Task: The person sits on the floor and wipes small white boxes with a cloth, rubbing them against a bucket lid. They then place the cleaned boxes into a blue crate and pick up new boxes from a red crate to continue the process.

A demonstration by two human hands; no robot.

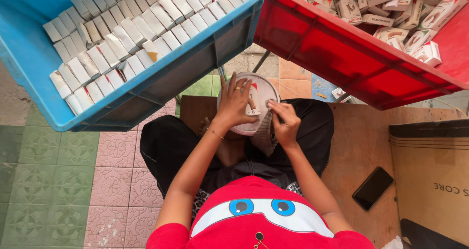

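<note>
A round white container (260,86) rests on my lap between two crates. My left hand (235,104) lies spread over its top with the fingers apart, a ring on one finger and a thin bracelet at the wrist. My right hand (285,122) pinches something small at the container's right edge; what it is I cannot make out. A small printed box (254,101) shows inside the container, partly under my left fingers. A patterned cloth (265,137) hangs beneath the container.
A blue crate (146,90) packed with several rows of white boxes stands at the upper left. A red crate (342,53) with loose printed boxes is at the upper right. A black phone (373,188) lies on the board beside a cardboard box (432,175).
</note>
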